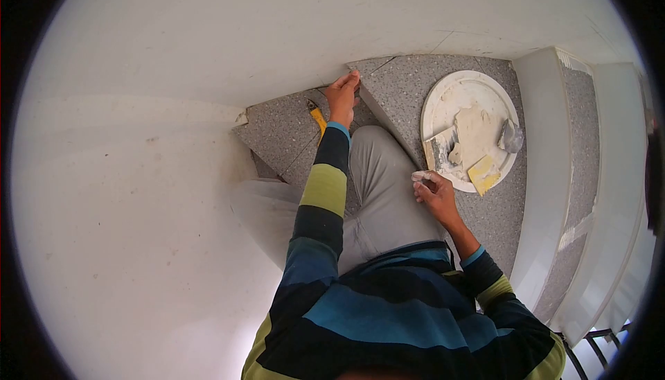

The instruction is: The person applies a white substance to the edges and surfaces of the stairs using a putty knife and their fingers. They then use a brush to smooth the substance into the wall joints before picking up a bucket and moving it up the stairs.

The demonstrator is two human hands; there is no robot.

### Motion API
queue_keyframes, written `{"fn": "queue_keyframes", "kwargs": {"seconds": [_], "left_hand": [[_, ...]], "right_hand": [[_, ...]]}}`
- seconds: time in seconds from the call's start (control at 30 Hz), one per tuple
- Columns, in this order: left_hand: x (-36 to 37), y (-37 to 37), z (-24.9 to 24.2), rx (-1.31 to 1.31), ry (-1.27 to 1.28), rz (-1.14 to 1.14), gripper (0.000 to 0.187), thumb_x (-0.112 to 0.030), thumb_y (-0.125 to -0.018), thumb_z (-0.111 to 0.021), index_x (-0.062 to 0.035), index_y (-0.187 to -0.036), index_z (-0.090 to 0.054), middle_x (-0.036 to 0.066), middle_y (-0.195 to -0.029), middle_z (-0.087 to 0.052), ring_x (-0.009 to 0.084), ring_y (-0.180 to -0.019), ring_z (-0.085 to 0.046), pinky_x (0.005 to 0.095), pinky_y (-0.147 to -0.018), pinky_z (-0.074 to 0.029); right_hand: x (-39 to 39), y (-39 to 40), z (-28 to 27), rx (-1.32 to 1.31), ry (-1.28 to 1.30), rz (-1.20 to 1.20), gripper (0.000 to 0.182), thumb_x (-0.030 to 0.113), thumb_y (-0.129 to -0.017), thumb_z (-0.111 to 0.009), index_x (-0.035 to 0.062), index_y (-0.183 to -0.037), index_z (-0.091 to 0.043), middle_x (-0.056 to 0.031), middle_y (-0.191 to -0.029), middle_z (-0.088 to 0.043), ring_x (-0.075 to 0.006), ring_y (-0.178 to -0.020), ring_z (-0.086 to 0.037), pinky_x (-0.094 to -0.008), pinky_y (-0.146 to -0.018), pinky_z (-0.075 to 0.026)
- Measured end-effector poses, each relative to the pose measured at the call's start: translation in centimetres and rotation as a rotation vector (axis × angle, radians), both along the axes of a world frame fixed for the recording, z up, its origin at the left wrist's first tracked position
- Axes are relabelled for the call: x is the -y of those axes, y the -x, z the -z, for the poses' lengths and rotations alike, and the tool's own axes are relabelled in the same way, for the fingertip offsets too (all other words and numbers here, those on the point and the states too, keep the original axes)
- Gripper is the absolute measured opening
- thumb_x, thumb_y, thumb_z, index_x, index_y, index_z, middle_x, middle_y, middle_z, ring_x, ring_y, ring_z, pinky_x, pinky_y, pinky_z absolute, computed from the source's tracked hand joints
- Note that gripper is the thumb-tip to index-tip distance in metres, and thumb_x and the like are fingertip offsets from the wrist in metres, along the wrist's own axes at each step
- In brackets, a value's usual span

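Observation:
My left hand (341,99) reaches up to the corner where a grey speckled stone step (398,78) meets the white wall (228,47). Its fingers are pressed together at the step's edge; what they hold, if anything, is hidden. Beside that wrist, a yellow-handled tool like pliers (317,117) lies on the lower tread. My right hand (438,196) is near my knee, left of a round white lid (433,106). Its fingers are curled in a pinch, with whitish paste on the tips. On the lid are spread cream-coloured paste (478,134), a smeared flat blade (440,150) and a yellow scraper (484,173).
A crumpled grey plastic piece (511,137) sits at the lid's right rim. White risers (544,151) and speckled treads (582,130) continue to the right. Black metal bars (596,349) show at lower right. My bent legs (388,186) fill the space below the step.

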State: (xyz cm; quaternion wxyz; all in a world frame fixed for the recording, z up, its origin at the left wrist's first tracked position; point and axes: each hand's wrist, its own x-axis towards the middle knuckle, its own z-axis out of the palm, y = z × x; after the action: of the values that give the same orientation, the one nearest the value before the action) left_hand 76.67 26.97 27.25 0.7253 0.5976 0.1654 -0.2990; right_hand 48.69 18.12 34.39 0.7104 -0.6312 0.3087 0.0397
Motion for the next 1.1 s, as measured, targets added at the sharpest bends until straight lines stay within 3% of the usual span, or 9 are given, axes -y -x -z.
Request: {"fn": "queue_keyframes", "kwargs": {"seconds": [1.1], "left_hand": [[-0.09, -0.08, -0.08, 0.082, -0.04, 0.04, 0.033, -0.03, -0.079, -0.067, -0.0081, -0.104, -0.063, 0.004, -0.102, -0.063, 0.0195, -0.098, -0.057, 0.0395, -0.075, -0.044]], "right_hand": [[-0.03, -0.25, 0.57, 0.008, 0.013, -0.038, 0.022, 0.008, -0.082, -0.06, -0.0027, -0.101, -0.058, -0.0038, -0.083, -0.059, -0.0078, -0.066, -0.053, -0.0221, -0.055, -0.046]]}}
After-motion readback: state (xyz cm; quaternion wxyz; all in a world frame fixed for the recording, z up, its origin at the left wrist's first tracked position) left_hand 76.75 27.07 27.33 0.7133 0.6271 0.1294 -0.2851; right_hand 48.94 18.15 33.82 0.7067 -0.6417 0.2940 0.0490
